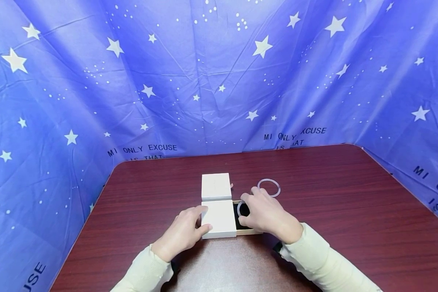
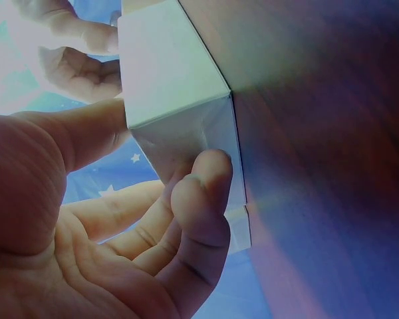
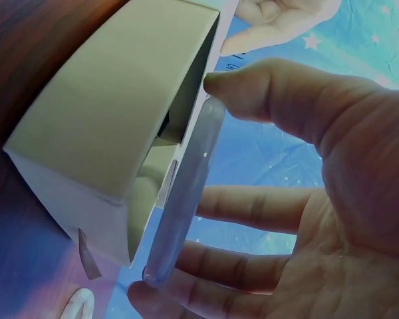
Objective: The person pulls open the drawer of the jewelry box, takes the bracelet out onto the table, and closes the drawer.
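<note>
A white drawer-style gift box (image 1: 218, 219) lies near the table's front, its inner drawer (image 1: 249, 232) slid out to the right, showing a black lining. My left hand (image 1: 182, 229) holds the box's left end, thumb on the top edge and fingers bent against the end face (image 2: 186, 133). Over the drawer my right hand (image 1: 268, 211) pinches a pale lavender bangle (image 3: 186, 193) between thumb and fingertips. In the right wrist view the bangle is edge-on, above the drawer's opening. A ribbon tab (image 3: 88, 256) hangs from the drawer's end.
A second white box (image 1: 216, 185) stands right behind the first, with a small ribbon tab (image 1: 231, 186) on its right side. Another pale bangle (image 1: 269, 179) lies on the dark red wooden table (image 1: 332, 194), behind my right hand. A blue star-printed curtain (image 1: 204, 81) surrounds the table.
</note>
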A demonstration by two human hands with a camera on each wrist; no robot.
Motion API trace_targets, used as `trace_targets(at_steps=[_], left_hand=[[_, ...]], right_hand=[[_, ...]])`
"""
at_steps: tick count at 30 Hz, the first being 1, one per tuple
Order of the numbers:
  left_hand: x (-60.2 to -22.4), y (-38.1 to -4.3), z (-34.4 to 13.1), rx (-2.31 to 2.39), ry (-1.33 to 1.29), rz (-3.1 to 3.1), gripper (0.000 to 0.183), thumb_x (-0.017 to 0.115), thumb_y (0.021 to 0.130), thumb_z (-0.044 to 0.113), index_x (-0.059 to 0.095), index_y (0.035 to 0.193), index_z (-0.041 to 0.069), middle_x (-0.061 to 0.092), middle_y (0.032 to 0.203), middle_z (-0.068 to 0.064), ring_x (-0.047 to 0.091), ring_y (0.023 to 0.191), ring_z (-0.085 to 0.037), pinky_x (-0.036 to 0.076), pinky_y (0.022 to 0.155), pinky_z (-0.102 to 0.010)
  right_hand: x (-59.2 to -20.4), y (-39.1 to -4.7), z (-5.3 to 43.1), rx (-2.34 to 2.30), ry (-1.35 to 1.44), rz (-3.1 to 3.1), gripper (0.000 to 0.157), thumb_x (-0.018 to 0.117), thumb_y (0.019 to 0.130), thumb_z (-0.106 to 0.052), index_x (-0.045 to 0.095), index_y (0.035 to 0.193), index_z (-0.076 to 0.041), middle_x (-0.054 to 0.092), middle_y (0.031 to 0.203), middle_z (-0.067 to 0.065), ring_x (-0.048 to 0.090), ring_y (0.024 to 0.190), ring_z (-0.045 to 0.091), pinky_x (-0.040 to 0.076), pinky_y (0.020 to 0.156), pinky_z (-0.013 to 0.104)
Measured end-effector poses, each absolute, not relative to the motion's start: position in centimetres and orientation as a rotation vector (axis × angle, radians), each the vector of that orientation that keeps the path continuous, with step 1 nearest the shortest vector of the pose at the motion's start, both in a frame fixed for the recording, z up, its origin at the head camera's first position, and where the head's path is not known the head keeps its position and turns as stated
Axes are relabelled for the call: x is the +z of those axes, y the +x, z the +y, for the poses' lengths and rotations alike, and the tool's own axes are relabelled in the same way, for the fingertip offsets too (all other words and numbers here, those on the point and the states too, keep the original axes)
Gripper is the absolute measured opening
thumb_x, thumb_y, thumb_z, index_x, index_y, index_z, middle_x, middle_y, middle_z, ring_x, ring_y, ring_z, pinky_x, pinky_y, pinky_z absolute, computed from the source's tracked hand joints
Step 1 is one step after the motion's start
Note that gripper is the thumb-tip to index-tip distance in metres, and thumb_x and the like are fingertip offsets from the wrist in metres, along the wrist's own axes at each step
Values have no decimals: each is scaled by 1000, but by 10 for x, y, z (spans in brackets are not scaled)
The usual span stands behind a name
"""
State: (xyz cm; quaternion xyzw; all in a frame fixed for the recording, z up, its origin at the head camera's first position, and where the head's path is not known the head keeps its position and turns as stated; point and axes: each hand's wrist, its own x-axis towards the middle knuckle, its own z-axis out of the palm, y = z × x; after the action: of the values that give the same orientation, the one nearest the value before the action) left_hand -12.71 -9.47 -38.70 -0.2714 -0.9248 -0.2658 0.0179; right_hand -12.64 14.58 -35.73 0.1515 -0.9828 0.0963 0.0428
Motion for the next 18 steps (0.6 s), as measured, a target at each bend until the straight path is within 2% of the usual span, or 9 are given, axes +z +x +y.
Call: trace_targets(at_steps=[18], left_hand=[[-387,-128,-95,-834,-846,-2893,43,72,86,21,58,121,1,51,71,8,49,66,-5,44,64,-29]], right_hand=[[-358,-125,147,290,483,-2991,38,68,65,-30,65,98,-11,47,84,3,47,80,26,41,61,37]])
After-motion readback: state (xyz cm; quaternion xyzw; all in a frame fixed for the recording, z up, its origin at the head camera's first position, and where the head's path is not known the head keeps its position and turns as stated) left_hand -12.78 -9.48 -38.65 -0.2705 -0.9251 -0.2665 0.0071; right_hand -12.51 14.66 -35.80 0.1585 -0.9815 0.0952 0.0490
